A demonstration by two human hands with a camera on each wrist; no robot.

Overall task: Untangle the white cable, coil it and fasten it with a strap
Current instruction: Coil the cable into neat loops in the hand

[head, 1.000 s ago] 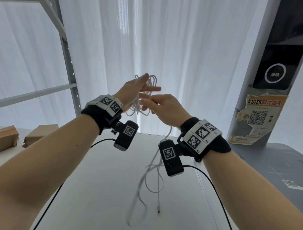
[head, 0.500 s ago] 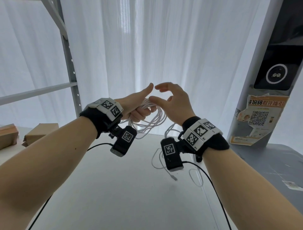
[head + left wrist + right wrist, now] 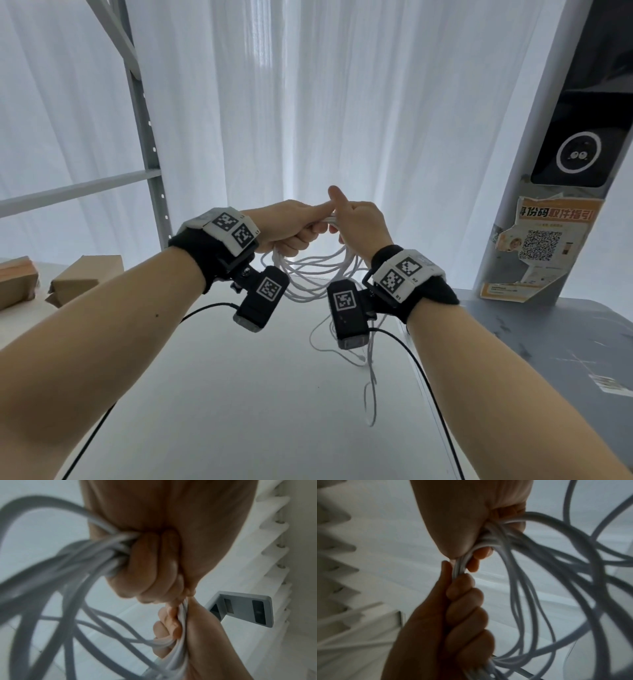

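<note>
Both hands raised above the counter [image 3: 239,394], fists side by side, thumbs touching. Left hand [image 3: 291,226] closed round the gathered loops of the white cable [image 3: 308,274]; right hand [image 3: 359,222] closed round the same bundle just beside it. Loops hanging slack below the fists; loose tail trailing down toward the right edge of the counter, end resting there. No strap seen in any view.

Judged step: coiling, not finished. To do well: keep left grip firm on the bundle, feed tail in even loops with the right, avoid twisting strands across one another, leave the end free for fastening.

Counter pale, plain. Cardboard boxes [image 3: 82,281] at far left edge. White curtain [image 3: 308,102] behind; metal shelf frame [image 3: 150,154] left; poster [image 3: 544,246] on pillar right.
</note>
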